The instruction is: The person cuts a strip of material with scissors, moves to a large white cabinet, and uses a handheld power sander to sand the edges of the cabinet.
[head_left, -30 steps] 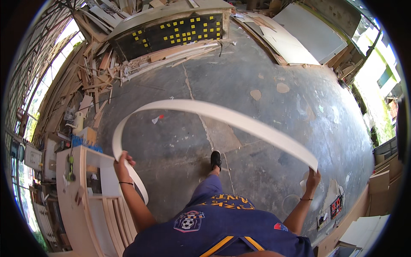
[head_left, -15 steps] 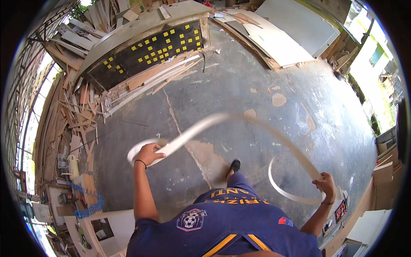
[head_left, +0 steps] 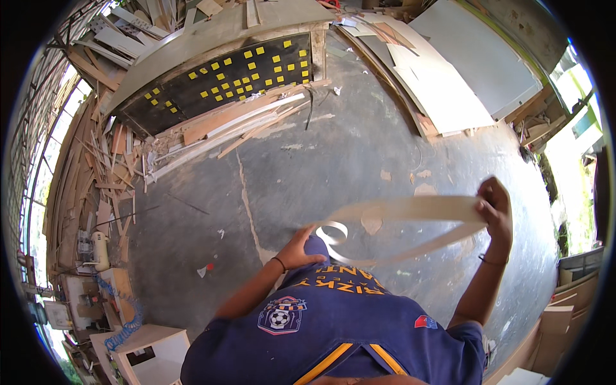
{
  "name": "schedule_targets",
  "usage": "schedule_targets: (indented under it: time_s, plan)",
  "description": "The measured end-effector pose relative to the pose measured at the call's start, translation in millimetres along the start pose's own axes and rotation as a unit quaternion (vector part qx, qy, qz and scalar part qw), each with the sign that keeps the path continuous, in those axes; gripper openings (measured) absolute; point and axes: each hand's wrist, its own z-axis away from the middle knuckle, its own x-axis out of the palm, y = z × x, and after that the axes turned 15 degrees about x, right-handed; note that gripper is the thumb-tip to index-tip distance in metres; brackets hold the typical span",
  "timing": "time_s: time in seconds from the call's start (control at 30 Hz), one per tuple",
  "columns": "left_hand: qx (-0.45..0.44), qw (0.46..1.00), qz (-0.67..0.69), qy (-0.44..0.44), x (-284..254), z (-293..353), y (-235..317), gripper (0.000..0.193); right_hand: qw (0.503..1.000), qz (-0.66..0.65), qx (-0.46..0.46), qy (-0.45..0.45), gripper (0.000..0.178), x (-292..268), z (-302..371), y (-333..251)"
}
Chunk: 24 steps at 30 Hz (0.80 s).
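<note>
Head view: right hand (head_left: 496, 208) clenched on pale strip (head_left: 417, 208), left hand (head_left: 296, 253) alongside, grip unclear.

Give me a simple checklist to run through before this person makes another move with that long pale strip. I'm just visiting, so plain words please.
1. Right hand has a grip on the pale strip: ok, it is closed on the strip.
2. Left hand has a grip on it too: cannot tell; it is by the strip's small curl, but contact is unclear.
3. Strip laid out straight: not ok, it loops and curls.
4. Strip clear of the wood scraps: ok, they lie well off to the left.
5. Footing safe: cannot tell, both feet are out of sight.
</note>
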Motion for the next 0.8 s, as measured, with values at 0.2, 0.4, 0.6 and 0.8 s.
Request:
schedule_targets:
  time_s: [0.2, 0.4, 0.6, 0.8]
  plan:
    - [0.189, 0.96, -0.08, 0.189, -50, -212, -16, 0.126, 0.968, -0.075, -0.171, -0.165, 0.074, 73, -194, -89]
    - [0.264, 0.952, 0.066, 0.141, -137, -407, -42, 0.125, 0.948, -0.115, -0.269, -0.127, 0.055, 79, -342, -179]
    - [0.298, 0.948, 0.045, 0.104, -172, -555, -57, 0.127, 0.938, -0.125, -0.311, 0.086, 0.037, 23, -488, -229]
    - [0.264, 0.876, -0.093, 0.393, -199, -687, -116, 0.126, 0.902, -0.13, -0.376, 0.166, 0.034, -68, -614, -277]
